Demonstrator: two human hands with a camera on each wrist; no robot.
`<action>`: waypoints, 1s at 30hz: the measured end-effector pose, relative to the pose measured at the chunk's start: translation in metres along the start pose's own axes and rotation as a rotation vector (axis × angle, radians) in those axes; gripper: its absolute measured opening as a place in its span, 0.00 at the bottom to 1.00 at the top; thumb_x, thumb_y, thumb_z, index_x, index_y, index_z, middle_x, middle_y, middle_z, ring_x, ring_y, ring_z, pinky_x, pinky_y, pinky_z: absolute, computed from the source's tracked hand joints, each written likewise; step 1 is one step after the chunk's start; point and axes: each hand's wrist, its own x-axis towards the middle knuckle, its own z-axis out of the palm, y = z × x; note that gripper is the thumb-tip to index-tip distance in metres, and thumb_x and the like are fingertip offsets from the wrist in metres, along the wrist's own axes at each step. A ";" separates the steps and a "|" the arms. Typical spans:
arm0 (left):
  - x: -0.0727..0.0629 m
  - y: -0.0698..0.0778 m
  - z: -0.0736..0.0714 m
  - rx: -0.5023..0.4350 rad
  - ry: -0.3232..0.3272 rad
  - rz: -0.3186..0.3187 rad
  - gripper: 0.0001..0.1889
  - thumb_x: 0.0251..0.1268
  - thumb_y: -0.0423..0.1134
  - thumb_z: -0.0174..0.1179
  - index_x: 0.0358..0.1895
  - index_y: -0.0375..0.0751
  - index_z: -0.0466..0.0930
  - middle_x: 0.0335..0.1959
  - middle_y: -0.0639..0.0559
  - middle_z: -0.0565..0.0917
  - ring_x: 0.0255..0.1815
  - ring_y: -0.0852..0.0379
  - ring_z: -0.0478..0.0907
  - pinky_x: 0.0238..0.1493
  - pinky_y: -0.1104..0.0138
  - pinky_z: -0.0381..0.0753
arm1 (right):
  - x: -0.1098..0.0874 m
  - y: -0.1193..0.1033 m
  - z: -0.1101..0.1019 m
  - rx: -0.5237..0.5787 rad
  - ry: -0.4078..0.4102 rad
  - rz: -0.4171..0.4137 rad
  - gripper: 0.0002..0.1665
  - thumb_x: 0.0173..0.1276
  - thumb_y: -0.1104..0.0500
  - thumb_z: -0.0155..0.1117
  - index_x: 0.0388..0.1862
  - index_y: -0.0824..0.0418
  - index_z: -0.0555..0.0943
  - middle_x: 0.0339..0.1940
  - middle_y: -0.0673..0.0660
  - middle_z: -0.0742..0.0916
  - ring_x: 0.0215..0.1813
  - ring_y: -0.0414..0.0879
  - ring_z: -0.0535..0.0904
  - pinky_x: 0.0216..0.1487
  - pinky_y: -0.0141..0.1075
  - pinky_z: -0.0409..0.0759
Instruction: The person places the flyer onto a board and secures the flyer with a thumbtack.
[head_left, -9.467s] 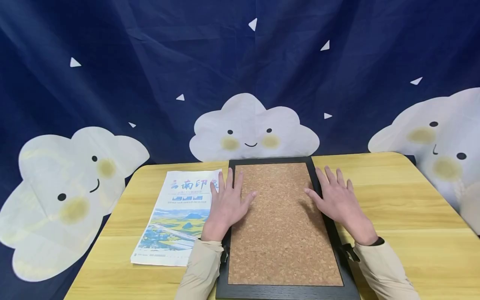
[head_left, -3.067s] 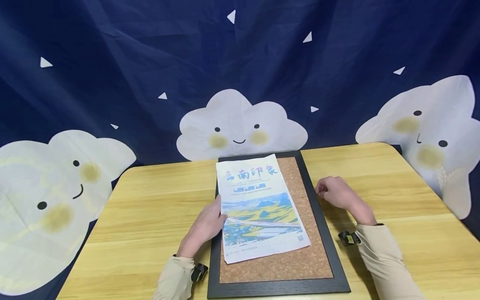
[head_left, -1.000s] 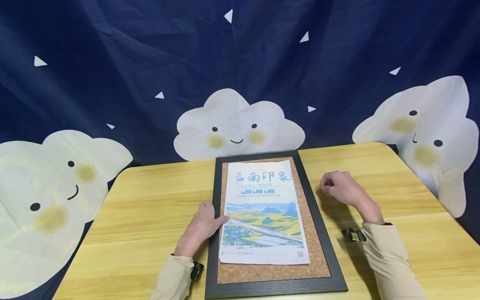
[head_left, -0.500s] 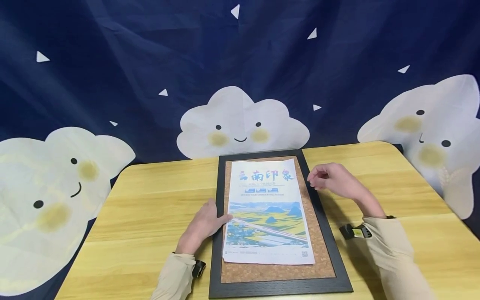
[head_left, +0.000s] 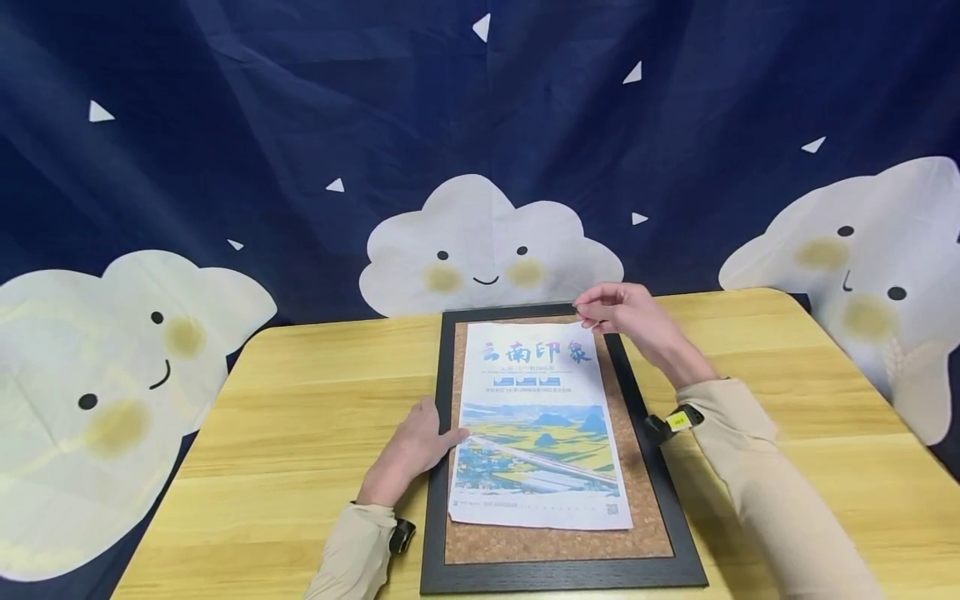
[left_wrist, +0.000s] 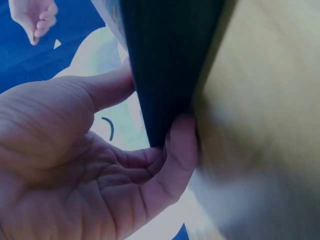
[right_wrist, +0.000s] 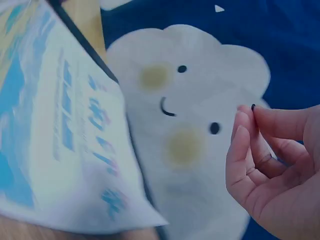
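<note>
A black-framed cork board (head_left: pixel 558 546) lies on the table, and a printed poster (head_left: pixel 536 462) with blue Chinese lettering and a landscape covers most of its cork. My left hand (head_left: pixel 412 450) grips the board's left edge. Its thumb reaches onto the poster's left margin; in the left wrist view, the fingers (left_wrist: pixel 182 142) curl against the outer side of the dark frame (left_wrist: pixel 165 60). Over the poster's top right corner, my right hand (head_left: pixel 630 321) pinches a tiny dark pin-like thing (right_wrist: pixel 253 107) between thumb and fingertips. Its shape is mostly hidden by the fingers.
The wooden table (head_left: pixel 300 433) extends to both sides of the board. Right behind its far edge hangs a navy curtain (head_left: pixel 337 92) with smiling clouds and white triangles. Black wrist cameras sit on both sleeves.
The poster, earlier left of the board, was laid tilted on it, then straightened. My right hand has moved from beside the frame to the poster's top right corner. The left hand stays put lately.
</note>
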 end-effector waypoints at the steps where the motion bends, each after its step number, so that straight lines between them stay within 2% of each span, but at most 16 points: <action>1: 0.000 0.000 0.000 -0.002 -0.002 -0.001 0.46 0.77 0.48 0.62 0.78 0.17 0.48 0.77 0.21 0.58 0.76 0.28 0.60 0.70 0.42 0.66 | 0.005 0.004 0.003 0.024 0.001 0.027 0.11 0.77 0.65 0.60 0.52 0.73 0.81 0.36 0.48 0.88 0.38 0.42 0.84 0.44 0.33 0.82; 4: -0.001 0.000 0.001 0.001 -0.009 -0.002 0.46 0.77 0.48 0.61 0.78 0.17 0.47 0.77 0.21 0.57 0.76 0.28 0.60 0.70 0.42 0.66 | 0.017 0.017 0.015 0.062 0.013 0.102 0.13 0.77 0.65 0.62 0.53 0.75 0.81 0.35 0.49 0.88 0.37 0.42 0.84 0.44 0.33 0.83; 7: -0.002 0.002 0.002 0.005 -0.011 -0.001 0.46 0.77 0.48 0.61 0.78 0.17 0.47 0.77 0.20 0.57 0.75 0.28 0.61 0.70 0.42 0.67 | 0.027 0.030 0.029 0.053 0.026 0.153 0.15 0.76 0.66 0.62 0.55 0.76 0.80 0.35 0.52 0.88 0.37 0.43 0.84 0.44 0.34 0.84; 11: -0.007 0.004 0.003 0.008 -0.008 0.009 0.47 0.75 0.48 0.64 0.79 0.20 0.47 0.77 0.20 0.56 0.73 0.27 0.64 0.66 0.43 0.71 | 0.036 0.041 0.042 0.015 0.037 0.212 0.16 0.77 0.65 0.61 0.57 0.75 0.81 0.40 0.61 0.89 0.36 0.45 0.84 0.41 0.33 0.83; 14: -0.012 0.008 0.006 0.024 0.002 0.051 0.49 0.73 0.49 0.66 0.82 0.27 0.45 0.75 0.18 0.56 0.62 0.25 0.74 0.53 0.45 0.80 | 0.041 0.047 0.049 -0.011 0.049 0.244 0.15 0.77 0.65 0.60 0.56 0.74 0.82 0.42 0.63 0.89 0.35 0.45 0.84 0.39 0.32 0.82; 16: -0.015 0.011 0.008 0.050 0.016 0.090 0.50 0.72 0.50 0.67 0.83 0.32 0.46 0.74 0.17 0.57 0.56 0.25 0.77 0.43 0.47 0.82 | 0.044 0.049 0.052 -0.029 0.058 0.253 0.14 0.77 0.65 0.60 0.55 0.72 0.83 0.41 0.61 0.90 0.35 0.44 0.84 0.38 0.31 0.81; 18: -0.018 0.014 0.010 0.094 0.028 0.125 0.49 0.70 0.51 0.68 0.84 0.36 0.49 0.72 0.16 0.58 0.54 0.24 0.77 0.38 0.49 0.81 | 0.047 0.051 0.054 -0.029 0.069 0.258 0.13 0.77 0.65 0.61 0.53 0.72 0.83 0.38 0.58 0.90 0.34 0.43 0.84 0.38 0.30 0.81; 20: -0.021 0.017 0.011 0.140 0.030 0.146 0.48 0.69 0.52 0.69 0.83 0.37 0.53 0.71 0.17 0.58 0.58 0.22 0.74 0.38 0.48 0.82 | 0.051 0.053 0.057 -0.018 0.073 0.263 0.12 0.76 0.65 0.62 0.52 0.72 0.84 0.35 0.55 0.90 0.34 0.42 0.85 0.38 0.29 0.82; 24: -0.026 0.019 0.008 0.191 -0.012 0.160 0.46 0.68 0.55 0.69 0.82 0.40 0.59 0.72 0.19 0.57 0.65 0.23 0.69 0.43 0.47 0.82 | 0.056 0.057 0.059 0.007 0.078 0.281 0.11 0.75 0.65 0.64 0.52 0.71 0.84 0.34 0.54 0.90 0.33 0.41 0.85 0.37 0.29 0.81; 28: -0.028 0.013 -0.002 0.162 -0.074 0.185 0.41 0.73 0.51 0.66 0.82 0.42 0.60 0.75 0.19 0.54 0.67 0.24 0.68 0.41 0.49 0.81 | 0.059 0.058 0.059 0.020 0.095 0.281 0.13 0.75 0.65 0.64 0.53 0.71 0.84 0.35 0.55 0.90 0.33 0.41 0.84 0.35 0.29 0.79; 30: -0.028 0.009 -0.008 0.135 -0.114 0.190 0.38 0.76 0.46 0.63 0.82 0.41 0.59 0.77 0.19 0.51 0.58 0.28 0.77 0.36 0.52 0.79 | 0.061 0.058 0.057 0.032 0.104 0.280 0.13 0.75 0.65 0.64 0.54 0.72 0.83 0.35 0.54 0.89 0.33 0.41 0.83 0.35 0.29 0.79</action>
